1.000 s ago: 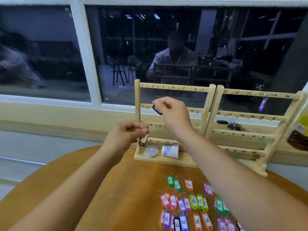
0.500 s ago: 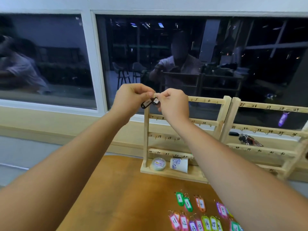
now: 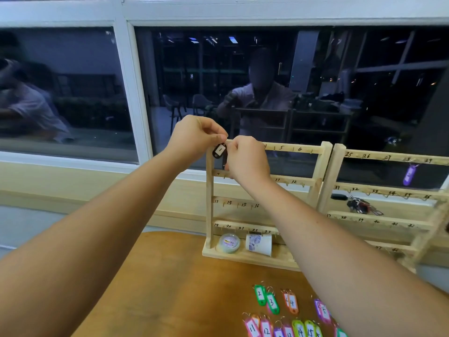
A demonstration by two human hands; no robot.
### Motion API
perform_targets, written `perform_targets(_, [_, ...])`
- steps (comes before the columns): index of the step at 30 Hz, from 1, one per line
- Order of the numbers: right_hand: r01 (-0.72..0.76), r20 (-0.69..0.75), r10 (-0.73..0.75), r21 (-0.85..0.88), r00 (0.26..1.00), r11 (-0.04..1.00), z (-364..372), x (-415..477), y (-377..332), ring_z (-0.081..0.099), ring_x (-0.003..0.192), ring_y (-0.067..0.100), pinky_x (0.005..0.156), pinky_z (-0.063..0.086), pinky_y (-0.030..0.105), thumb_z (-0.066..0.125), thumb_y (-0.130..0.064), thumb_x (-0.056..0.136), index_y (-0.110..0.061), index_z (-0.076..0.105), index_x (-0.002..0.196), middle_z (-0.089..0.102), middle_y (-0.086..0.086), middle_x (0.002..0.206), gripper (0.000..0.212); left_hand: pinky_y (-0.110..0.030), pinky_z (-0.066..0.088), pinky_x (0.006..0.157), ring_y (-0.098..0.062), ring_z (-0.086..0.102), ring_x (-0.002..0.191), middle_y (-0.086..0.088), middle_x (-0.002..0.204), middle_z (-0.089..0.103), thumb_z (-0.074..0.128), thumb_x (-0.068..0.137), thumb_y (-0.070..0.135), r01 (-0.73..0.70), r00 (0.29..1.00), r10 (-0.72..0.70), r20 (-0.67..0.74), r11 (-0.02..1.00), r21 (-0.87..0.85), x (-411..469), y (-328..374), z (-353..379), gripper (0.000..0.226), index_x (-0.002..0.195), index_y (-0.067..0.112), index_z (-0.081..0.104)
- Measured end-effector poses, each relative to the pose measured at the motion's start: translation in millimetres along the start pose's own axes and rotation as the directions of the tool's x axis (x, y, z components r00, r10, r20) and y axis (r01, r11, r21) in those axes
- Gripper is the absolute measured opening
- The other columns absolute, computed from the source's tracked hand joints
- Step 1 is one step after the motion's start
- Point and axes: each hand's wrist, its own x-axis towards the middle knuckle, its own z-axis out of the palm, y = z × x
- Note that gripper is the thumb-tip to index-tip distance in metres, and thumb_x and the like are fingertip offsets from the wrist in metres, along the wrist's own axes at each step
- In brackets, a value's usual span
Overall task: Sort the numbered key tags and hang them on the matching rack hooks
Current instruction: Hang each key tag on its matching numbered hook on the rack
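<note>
Head view: left hand and right hand both pinch a black key tag, label unreadable, at the top-left corner of the rack. Top rail reads 5, 6; table tags read 2, 3, 4.

Covered, cropped or unreadable.
Hidden behind the right hand: top-rail numbers before 4 on the pale wooden hook rack. Too small to read: white label of the black oval key tag. Cropped by the lower edge: front row of coloured plastic key tags.

Two racks, one black tag, one purple tag, one cup, one tin, one key bunch; table tags cut off, dunno.
</note>
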Motion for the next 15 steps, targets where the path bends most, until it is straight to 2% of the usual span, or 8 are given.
perform_targets(3, [0.026, -0.021, -0.028, -0.073, 0.999, 0.997, 0.9, -2.0, 0.0, 0.064, 0.066, 0.023, 0.051, 0.039, 0.029, 0.046, -0.028, 0.109, -0.019, 0.061, 0.081, 0.064, 0.001, 0.073, 0.033, -0.036, 0.063, 0.092, -0.006, 0.076, 0.088, 0.01, 0.085, 0.08, 0.083, 0.092, 0.026, 0.003, 1.0, -0.003, 0.012, 1.0, 0.029, 0.5, 0.5, 1.2, 0.007, 0.086, 0.03, 0.081])
perform_targets(6, [0.069, -0.021, -0.072, -0.136, 0.997, 0.988, -1.2, -6.2, 1.5, 0.058, 0.065, 0.022, 0.05, 0.031, 0.029, 0.045, -0.027, 0.11, -0.019, 0.061, 0.084, 0.062, 0.001, 0.074, 0.031, -0.035, 0.063, 0.091, -0.006, 0.076, 0.088, 0.01, 0.085, 0.08, 0.083, 0.092, 0.027, 0.001, 1.0, -0.001, 0.027, 0.999, 0.033, 1.4, 1.5, 1.9, 0.006, 0.086, 0.029, 0.081])
perform_targets(11, [0.215, -0.047, -0.218, -0.051, 0.975, 0.975, -13.6, -23.7, 9.7, 0.059, 0.064, 0.015, 0.051, 0.041, 0.032, 0.045, -0.026, 0.11, -0.024, 0.065, 0.104, 0.063, -0.005, 0.072, 0.021, -0.034, 0.059, 0.095, -0.005, 0.073, 0.093, 0.011, 0.086, 0.079, 0.082, 0.092, 0.03, 0.009, 0.999, -0.01, 0.044, 0.999, 0.039, 0.3, -0.2, 3.2, 0.005, 0.087, 0.03, 0.081])
perform_targets(13, [0.218, -0.078, -0.215, 0.034, 0.973, 0.975, -17.9, -30.6, 17.1, 0.058, 0.058, 0.012, 0.049, 0.039, 0.03, 0.047, -0.025, 0.109, -0.028, 0.062, 0.106, 0.062, -0.005, 0.066, 0.015, -0.032, 0.059, 0.094, -0.005, 0.071, 0.092, 0.01, 0.087, 0.077, 0.082, 0.092, 0.031, 0.012, 1.0, -0.012, 0.023, 1.0, 0.02, -3.8, 0.2, 4.8, 0.003, 0.091, 0.03, 0.08])
perform_targets(15, [0.197, -0.083, -0.188, 0.119, 0.979, 0.973, -23.3, -39.9, 26.3, 0.06, 0.054, 0.011, 0.049, 0.046, 0.033, 0.049, -0.025, 0.108, -0.031, 0.06, 0.103, 0.063, -0.004, 0.063, 0.013, -0.027, 0.058, 0.09, -0.003, 0.069, 0.09, 0.011, 0.089, 0.075, 0.082, 0.092, 0.032, -0.018, 1.0, 0.018, -0.021, 0.999, 0.037, -10.3, -0.4, 7.2, 0.008, 0.098, 0.029, 0.079])
